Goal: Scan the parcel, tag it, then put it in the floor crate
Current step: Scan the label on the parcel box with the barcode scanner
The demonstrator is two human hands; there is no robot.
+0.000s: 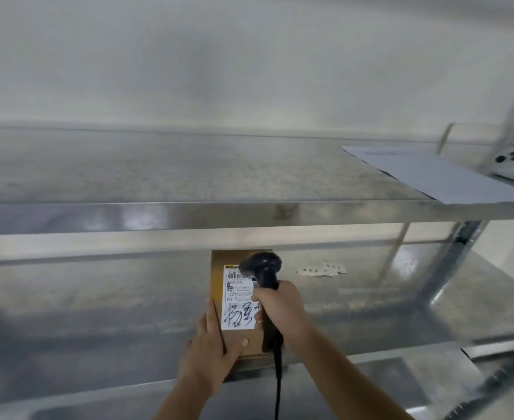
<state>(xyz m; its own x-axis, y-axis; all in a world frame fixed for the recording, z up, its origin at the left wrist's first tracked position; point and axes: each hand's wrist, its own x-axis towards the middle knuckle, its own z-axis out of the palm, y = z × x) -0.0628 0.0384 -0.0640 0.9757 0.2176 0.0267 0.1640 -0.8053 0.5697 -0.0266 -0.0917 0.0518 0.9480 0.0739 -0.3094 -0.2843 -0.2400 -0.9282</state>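
A brown cardboard parcel with a white shipping label lies flat on the middle metal shelf. My left hand grips the parcel's near left corner, thumb on top. My right hand is closed around the handle of a black barcode scanner, whose head points down over the label's upper part. The scanner's cable hangs down between my forearms. Several small white tags lie on the shelf to the right of the parcel. No floor crate is in view.
An upper metal shelf juts out above the parcel, its front lip close over the scanner. A white sheet and a white device rest at its right end. A shelf upright stands at right.
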